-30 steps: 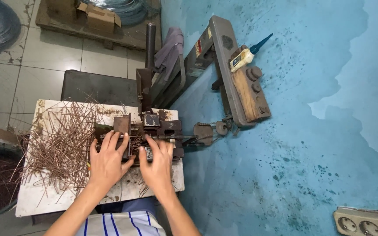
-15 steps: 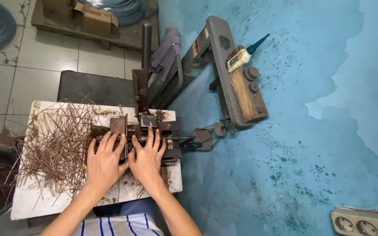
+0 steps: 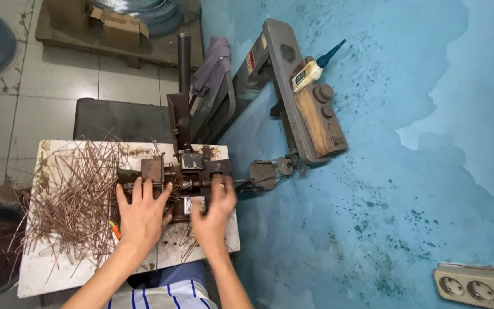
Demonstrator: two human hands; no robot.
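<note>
Plainly the work is in its middle: both hands are at the small rusty bending jig point(image 3: 187, 174) bolted on the white worktop point(image 3: 35, 274), and a big pile of straight brown wire pieces point(image 3: 72, 197) lies just to its left, seemingly not yet worked. The left hand point(image 3: 141, 214) lies flat with fingers spread, its fingertips touching the jig's left block, and it grips nothing that can be made out. The right hand point(image 3: 215, 209) is blurred at the jig's right end; its fingers look loosely extended toward the dark block there, but whether it pinches a wire cannot be told. No finished pieces can be picked out with certainty; a few thin wires lie on the worktop near the wrists, too small to judge. A small orange-tipped item point(image 3: 115, 229) lies beside the left hand. Judging from the size of the pile, most of the stock is left to handle. An upright lever post point(image 3: 184, 68) rises behind the jig, and a grey machine arm point(image 3: 298, 97) leans against the blue wall point(image 3: 384, 171).
</note>
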